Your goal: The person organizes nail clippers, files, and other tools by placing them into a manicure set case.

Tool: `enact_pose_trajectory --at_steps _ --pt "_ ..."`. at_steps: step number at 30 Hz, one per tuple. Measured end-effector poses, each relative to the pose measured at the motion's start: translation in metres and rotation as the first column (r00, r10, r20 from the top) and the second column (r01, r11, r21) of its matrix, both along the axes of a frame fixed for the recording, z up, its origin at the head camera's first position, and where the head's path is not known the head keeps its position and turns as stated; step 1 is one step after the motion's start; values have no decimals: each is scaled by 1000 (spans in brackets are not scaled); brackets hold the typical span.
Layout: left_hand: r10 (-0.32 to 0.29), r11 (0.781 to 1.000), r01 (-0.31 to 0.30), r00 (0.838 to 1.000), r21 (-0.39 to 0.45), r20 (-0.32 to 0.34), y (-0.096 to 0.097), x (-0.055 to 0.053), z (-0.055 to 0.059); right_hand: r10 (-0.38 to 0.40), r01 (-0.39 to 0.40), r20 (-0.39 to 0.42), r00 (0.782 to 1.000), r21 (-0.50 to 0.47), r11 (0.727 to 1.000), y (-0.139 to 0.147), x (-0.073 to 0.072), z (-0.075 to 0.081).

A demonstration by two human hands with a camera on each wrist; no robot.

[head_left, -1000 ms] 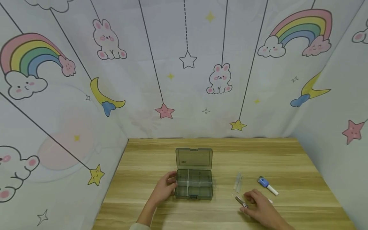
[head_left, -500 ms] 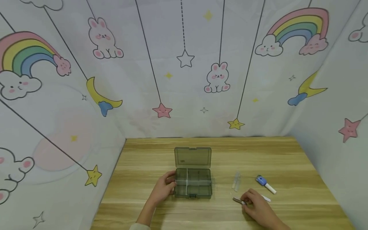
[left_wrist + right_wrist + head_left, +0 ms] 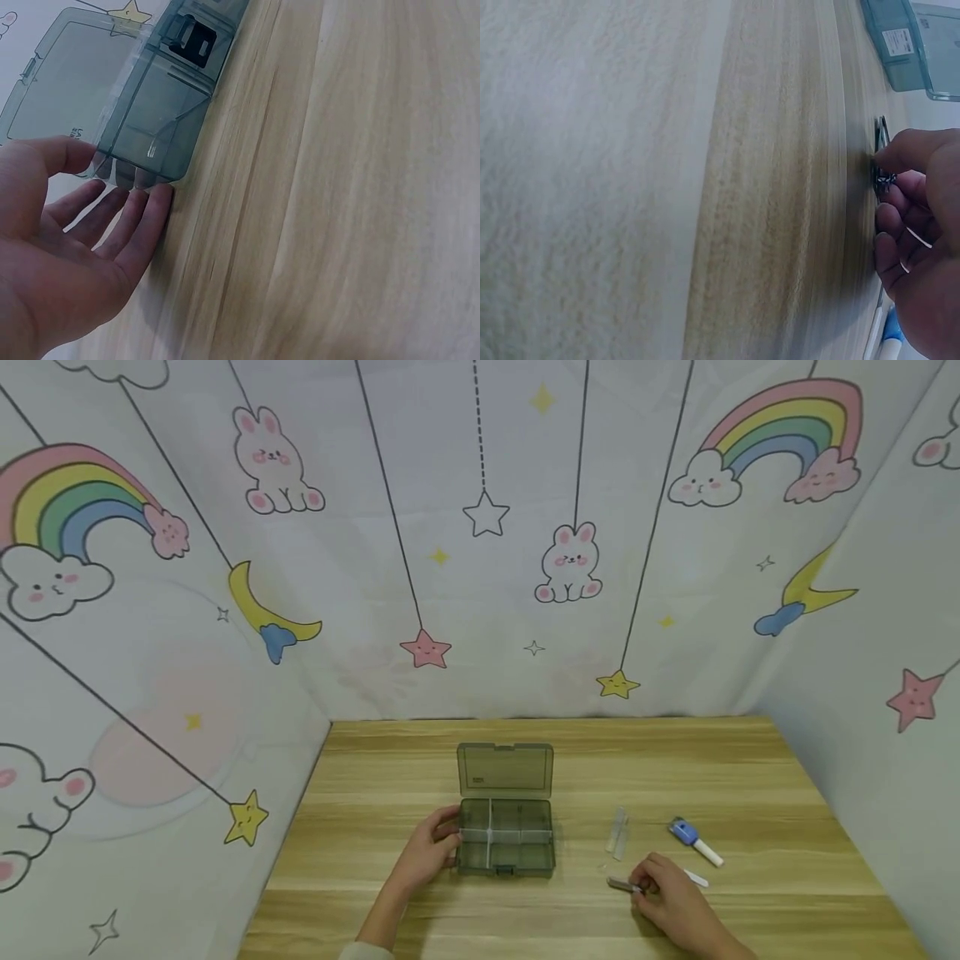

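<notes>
A translucent grey-green compartment box (image 3: 505, 870) stands on the table with its lid (image 3: 505, 770) raised. My left hand (image 3: 425, 857) rests against the box's left side; in the left wrist view its fingers (image 3: 146, 232) reach out fairly straight to the wall. Right of the box, my right hand (image 3: 670, 897) pinches one end of a small nail clipper (image 3: 621, 884) between thumb and fingertips, low at the table. The clipper's held end is hidden by the fingers in the head view.
Clear flat strips (image 3: 617, 835) lie between the box and a blue-headed tool with a white handle (image 3: 696, 842). A slim white piece (image 3: 696, 877) lies beside my right hand, and a tiny clear bit (image 3: 602, 867) near the clipper. A printed cloth (image 3: 487, 610) hangs behind the table.
My right hand has closed its fingertips on the nail clipper, which has turned to lie flatter across. My left hand stays at the box. The head view has shifted slightly.
</notes>
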State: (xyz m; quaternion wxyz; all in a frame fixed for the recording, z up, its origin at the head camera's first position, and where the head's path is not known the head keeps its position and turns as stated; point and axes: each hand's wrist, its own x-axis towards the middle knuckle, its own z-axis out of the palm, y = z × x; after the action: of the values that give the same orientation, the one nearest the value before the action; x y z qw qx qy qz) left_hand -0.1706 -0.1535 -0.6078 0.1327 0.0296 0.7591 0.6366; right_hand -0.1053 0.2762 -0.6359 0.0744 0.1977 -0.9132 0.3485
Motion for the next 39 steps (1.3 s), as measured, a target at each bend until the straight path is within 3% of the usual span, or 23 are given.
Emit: enact_pose_trajectory --at_steps 14,23,31,35,39 --pt "19 1000 -19 1000 23 24 -1 -1 -7 19 -18 -24 1000 17 1000 -2 0 6" --pt "22 1000 -22 999 18 33 -3 -1 -8 1 -4 89 996 33 999 -3 -1 11" --pt "15 999 -16 999 32 39 -3 0 -9 44 -45 167 985 1 999 -6 -3 18" --pt "12 999 -14 999 38 48 -3 0 -9 63 -60 148 987 -25 998 -11 -6 19" --pt "18 999 -20 998 37 62 -3 -1 -8 77 -75 77 994 -36 997 -19 -11 20"
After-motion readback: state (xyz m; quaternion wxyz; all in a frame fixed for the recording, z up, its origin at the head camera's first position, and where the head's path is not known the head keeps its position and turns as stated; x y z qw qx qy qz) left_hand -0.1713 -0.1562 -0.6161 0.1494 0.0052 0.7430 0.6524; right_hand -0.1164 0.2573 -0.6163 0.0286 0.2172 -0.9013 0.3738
